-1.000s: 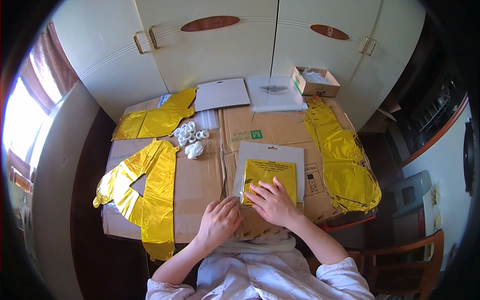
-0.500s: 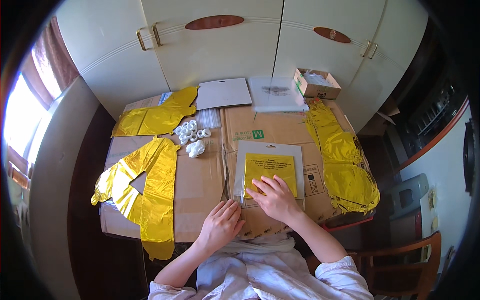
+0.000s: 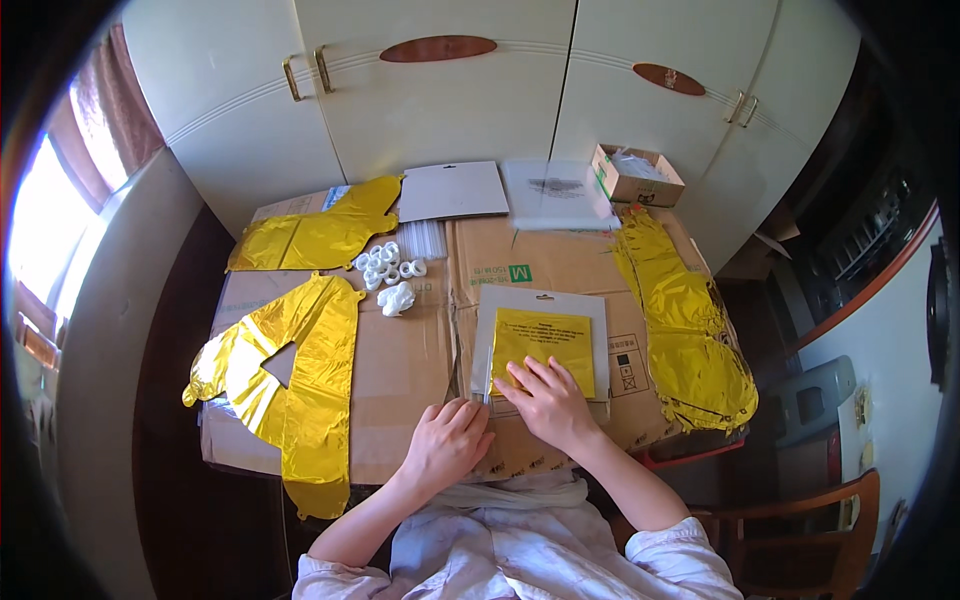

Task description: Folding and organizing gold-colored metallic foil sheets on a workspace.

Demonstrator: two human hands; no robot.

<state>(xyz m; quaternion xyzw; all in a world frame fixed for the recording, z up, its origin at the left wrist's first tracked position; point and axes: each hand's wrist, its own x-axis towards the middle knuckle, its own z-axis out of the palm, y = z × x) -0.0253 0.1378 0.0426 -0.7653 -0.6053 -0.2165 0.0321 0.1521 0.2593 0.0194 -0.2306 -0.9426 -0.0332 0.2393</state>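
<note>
A folded piece of gold foil (image 3: 545, 335) lies on a white card (image 3: 570, 302) with a hang slot, and a clear plastic edge shows along its left and lower sides. My right hand (image 3: 555, 405) rests on the lower part of the foil, fingers spread and fairly flat, holding nothing. Just below the card's lower left corner is my left hand (image 3: 447, 440), with its fingers bent and drawn together. What lies under those fingertips, perhaps the clear plastic edge, is too small to make out.
Flat gold foil balloons lie at left (image 3: 320, 380), far left (image 3: 320, 235) and right (image 3: 690, 340) on the cardboard (image 3: 400, 350). White ribbon rolls (image 3: 380, 265), clear straws (image 3: 423, 240), a stack of cards (image 3: 455, 190), clear bags (image 3: 560, 205) and a small box (image 3: 640, 177) sit farther back.
My left hand's fingers, straighter and flat before, have curled in beside the card's lower left corner. My right hand stays spread on the folded foil. The whole view has shifted slightly.
</note>
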